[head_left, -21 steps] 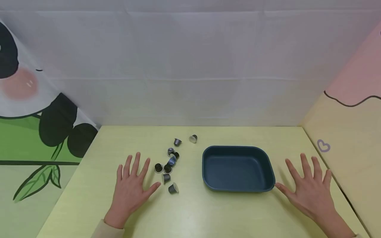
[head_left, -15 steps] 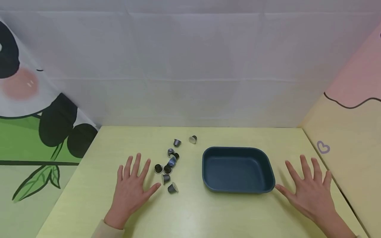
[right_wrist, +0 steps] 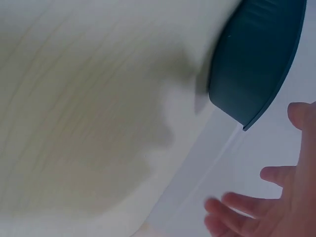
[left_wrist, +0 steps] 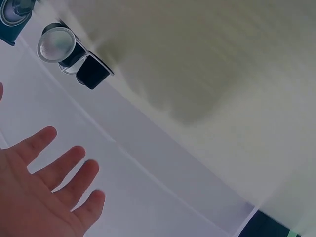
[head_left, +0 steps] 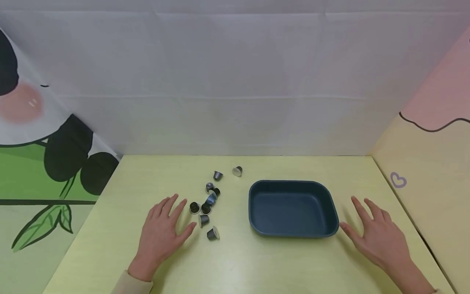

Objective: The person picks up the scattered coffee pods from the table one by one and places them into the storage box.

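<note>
My left hand (head_left: pixel 159 234) hovers above the table with its fingers spread and slightly bent, holding nothing. Just to its right lies a loose cluster of coffee capsules, among them a black one (head_left: pixel 194 208), a blue one (head_left: pixel 211 199) and a grey one (head_left: pixel 213 233). In the left wrist view the palm (left_wrist: pixel 34 192) shows below a few capsules (left_wrist: pixel 94 71). Over on the right, my right hand (head_left: pixel 382 241) hangs with relaxed fingers, thumb tip close to the right front corner of a dark blue rectangular tray (head_left: pixel 293 233). Nothing is in that hand.
Two more capsules lie farther back, a grey one (head_left: pixel 218 175) and a pale-lidded one (head_left: pixel 237 171). A white cloth (head_left: pixel 238 81) rises behind the pale yellow table (head_left: pixel 249 265). Panels with printed pictures stand on the left and right sides.
The fingers of both hands have gone from spread and straight to slightly bent and closer together. Capsules and tray stay where they were.
</note>
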### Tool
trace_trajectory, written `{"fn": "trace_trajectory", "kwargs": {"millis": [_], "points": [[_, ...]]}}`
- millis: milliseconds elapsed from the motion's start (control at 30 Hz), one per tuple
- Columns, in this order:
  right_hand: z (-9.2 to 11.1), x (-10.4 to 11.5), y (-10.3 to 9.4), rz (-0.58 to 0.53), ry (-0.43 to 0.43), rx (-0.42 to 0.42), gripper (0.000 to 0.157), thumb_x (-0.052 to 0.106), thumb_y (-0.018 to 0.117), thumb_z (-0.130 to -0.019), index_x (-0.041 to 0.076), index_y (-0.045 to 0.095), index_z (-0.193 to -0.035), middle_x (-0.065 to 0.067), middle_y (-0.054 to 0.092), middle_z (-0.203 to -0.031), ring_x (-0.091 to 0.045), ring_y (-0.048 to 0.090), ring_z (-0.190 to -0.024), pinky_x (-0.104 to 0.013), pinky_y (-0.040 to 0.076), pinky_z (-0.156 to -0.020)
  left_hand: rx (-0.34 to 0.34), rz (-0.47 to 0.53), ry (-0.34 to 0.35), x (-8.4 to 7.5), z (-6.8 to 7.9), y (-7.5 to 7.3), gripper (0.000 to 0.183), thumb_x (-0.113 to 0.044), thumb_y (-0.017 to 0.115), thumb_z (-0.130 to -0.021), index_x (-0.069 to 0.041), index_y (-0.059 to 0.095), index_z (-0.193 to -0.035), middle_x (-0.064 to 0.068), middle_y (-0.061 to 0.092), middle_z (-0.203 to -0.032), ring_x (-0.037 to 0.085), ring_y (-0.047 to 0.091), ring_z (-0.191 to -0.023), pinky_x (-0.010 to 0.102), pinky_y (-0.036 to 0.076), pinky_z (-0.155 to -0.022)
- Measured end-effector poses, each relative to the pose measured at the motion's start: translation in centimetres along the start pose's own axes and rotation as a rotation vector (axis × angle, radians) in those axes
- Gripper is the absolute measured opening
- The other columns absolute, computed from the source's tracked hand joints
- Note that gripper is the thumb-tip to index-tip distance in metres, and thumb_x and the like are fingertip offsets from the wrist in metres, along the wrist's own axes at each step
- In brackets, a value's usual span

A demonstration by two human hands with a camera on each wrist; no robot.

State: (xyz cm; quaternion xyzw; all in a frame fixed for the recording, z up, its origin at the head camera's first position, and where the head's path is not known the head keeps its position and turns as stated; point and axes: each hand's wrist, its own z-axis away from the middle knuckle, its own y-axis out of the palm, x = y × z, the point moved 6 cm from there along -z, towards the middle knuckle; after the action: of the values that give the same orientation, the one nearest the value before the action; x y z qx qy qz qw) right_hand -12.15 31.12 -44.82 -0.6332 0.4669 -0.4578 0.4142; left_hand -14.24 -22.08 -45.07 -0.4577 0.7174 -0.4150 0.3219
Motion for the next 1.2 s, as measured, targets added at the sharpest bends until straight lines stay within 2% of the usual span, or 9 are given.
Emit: {"fn": "trace_trajectory", "kwargs": {"millis": [67, 167, 300, 433, 567, 800, 1000, 1200], "points": [[0.0, 0.1, 0.3, -0.037, 0.032, 0.044, 0.081, 0.056, 0.061, -0.094, 0.018, 0.028, -0.158, -0.028, 0.05, -0.132, -0.046, 0.056, -0.105, -0.05, 0.048, -0.054, -0.017, 0.026, -0.005, 0.0, 0.1, 0.0, 0.066, -0.059, 0.058, -0.089, -0.008, 0.063, -0.131, 0.02, 0.056, -0.134, 0.041, 0.053, -0.118, 0.058, 0.044, -0.094], [0.1, 0.3, 0.9, -0.094, 0.068, 0.106, 0.079, 0.055, 0.057, -0.097, 0.019, 0.024, -0.159, -0.021, 0.059, -0.12, -0.032, 0.064, -0.085, -0.037, 0.042, -0.047, -0.031, 0.061, -0.027, 0.1, 0.2, 0.0, 0.058, -0.051, 0.068, -0.084, -0.009, 0.067, -0.124, 0.016, 0.061, -0.123, 0.038, 0.059, -0.106, 0.055, 0.05, -0.082], [0.2, 0.9, 1.6, -0.164, 0.08, 0.138, 0.076, 0.053, 0.056, -0.098, 0.019, 0.026, -0.159, -0.008, 0.065, -0.106, -0.008, 0.058, -0.067, -0.029, 0.038, -0.048, -0.037, 0.111, -0.065, 0.0, 0.2, 0.0, 0.047, -0.042, 0.075, -0.081, -0.01, 0.07, -0.116, 0.008, 0.065, -0.112, 0.032, 0.063, -0.095, 0.049, 0.053, -0.07], [0.3, 1.7, 2.1, -0.237, 0.061, 0.117, 0.07, 0.047, 0.06, -0.098, 0.015, 0.034, -0.155, 0.004, 0.064, -0.095, 0.003, 0.051, -0.061, -0.026, 0.039, -0.049, -0.012, 0.191, -0.114, -0.3, 0.3, 0.1, 0.035, -0.034, 0.078, -0.083, -0.012, 0.07, -0.11, 0.001, 0.068, -0.099, 0.021, 0.064, -0.083, 0.038, 0.052, -0.06], [0.5, 2.2, 2.8, -0.321, 0.032, 0.1, 0.063, 0.038, 0.062, -0.099, 0.013, 0.039, -0.153, 0.01, 0.063, -0.089, 0.003, 0.053, -0.063, -0.025, 0.041, -0.053, 0.048, 0.31, -0.182, -0.7, 0.5, 0.6, 0.024, -0.027, 0.078, -0.086, -0.017, 0.071, -0.106, -0.007, 0.069, -0.094, 0.011, 0.064, -0.08, 0.031, 0.049, -0.059], [0.9, 2.4, 3.8, -0.41, 0.009, 0.053, 0.058, 0.029, 0.065, -0.098, 0.015, 0.044, -0.15, 0.015, 0.058, -0.078, 0.002, 0.052, -0.059, -0.024, 0.041, -0.054, 0.165, 0.55, -0.287, -1.6, 0.6, 1.8, 0.014, -0.021, 0.076, -0.089, -0.021, 0.071, -0.103, -0.023, 0.064, -0.084, 0.0, 0.061, -0.076, 0.029, 0.049, -0.068], [0.7, 2.9, 3.8, -0.525, -0.009, -0.014, 0.052, 0.018, 0.069, -0.096, 0.01, 0.051, -0.144, 0.013, 0.056, -0.072, -0.002, 0.05, -0.057, -0.023, 0.041, -0.055, 0.246, 0.709, -0.311, -2.6, 0.4, 2.4, 0.015, -0.015, 0.075, -0.09, -0.018, 0.072, -0.104, -0.015, 0.069, -0.093, 0.004, 0.063, -0.082, 0.029, 0.051, -0.071], [0.7, 2.7, 4.3, -0.595, 0.068, 0.024, 0.052, 0.02, 0.07, -0.095, 0.012, 0.052, -0.143, 0.01, 0.054, -0.07, -0.006, 0.048, -0.054, -0.024, 0.039, -0.052, 0.274, 0.774, -0.311, -3.4, 0.3, 3.1, 0.018, -0.016, 0.076, -0.09, -0.017, 0.072, -0.107, -0.007, 0.072, -0.101, 0.008, 0.066, -0.093, 0.031, 0.052, -0.075]]}}
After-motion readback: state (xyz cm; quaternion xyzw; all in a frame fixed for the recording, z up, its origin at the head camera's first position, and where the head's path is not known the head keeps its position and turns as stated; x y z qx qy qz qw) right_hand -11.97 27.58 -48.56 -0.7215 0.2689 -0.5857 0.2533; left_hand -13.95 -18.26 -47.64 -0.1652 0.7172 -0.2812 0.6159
